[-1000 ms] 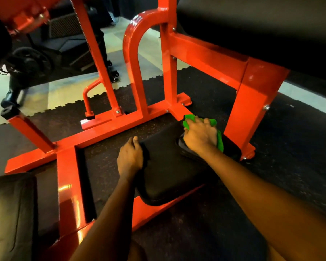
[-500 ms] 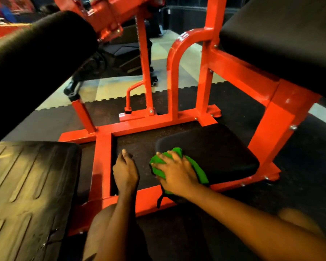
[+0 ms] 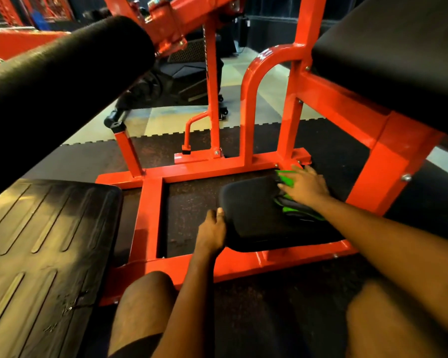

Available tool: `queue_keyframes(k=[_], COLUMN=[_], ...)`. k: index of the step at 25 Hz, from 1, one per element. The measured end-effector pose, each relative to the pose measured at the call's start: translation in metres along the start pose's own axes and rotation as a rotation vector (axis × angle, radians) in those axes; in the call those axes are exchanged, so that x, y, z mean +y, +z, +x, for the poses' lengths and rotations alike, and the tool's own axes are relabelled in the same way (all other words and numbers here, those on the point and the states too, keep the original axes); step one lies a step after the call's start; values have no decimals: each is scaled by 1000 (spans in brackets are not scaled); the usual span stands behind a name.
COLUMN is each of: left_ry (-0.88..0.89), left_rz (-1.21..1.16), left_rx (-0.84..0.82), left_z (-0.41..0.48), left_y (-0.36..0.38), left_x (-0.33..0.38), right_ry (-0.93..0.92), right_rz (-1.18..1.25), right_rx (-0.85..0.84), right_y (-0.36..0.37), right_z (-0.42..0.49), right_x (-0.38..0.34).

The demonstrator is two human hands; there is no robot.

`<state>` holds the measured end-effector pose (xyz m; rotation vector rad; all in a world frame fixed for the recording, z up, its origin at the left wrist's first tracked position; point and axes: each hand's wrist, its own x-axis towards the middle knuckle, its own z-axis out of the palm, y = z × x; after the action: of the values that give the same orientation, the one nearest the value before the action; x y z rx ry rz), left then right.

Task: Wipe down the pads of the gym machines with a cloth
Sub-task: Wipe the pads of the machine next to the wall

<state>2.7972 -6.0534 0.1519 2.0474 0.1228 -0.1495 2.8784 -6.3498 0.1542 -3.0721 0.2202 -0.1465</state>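
My green cloth (image 3: 286,177), at the black pad's (image 3: 248,202) near-left corner half a second ago, now lies at its far-right corner: the stroke has crossed the top. My right hand (image 3: 305,186) presses it flat, fingers straight, green showing past the fingertips. My left hand (image 3: 211,228) grips the pad's near-left edge, inside the red frame (image 3: 150,215).

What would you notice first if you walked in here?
The bright red frame fills the middle, arching up behind a low black pad. On that pad, the right hand presses a green cloth near the far edge, while the left hand holds its left edge. A fat black roller slants across the top left.
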Motion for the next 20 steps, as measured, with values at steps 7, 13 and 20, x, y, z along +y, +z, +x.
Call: queue_keyframes(k=[7,13,20], left_ry=[-13,199,269], left_rz=[54,-55,69], left_rx=[-16,120,-472], left_z=[-4,51,49], left_y=[-3,-46,-110], left_x=[9,22,169], right_ry=[29,-122,220], right_rz=[25,973,1930], right_rx=[77,336,66], right_y=[5,-30,-167], right_z=[-60,-58,-71], right_x=[-54,-109,-119])
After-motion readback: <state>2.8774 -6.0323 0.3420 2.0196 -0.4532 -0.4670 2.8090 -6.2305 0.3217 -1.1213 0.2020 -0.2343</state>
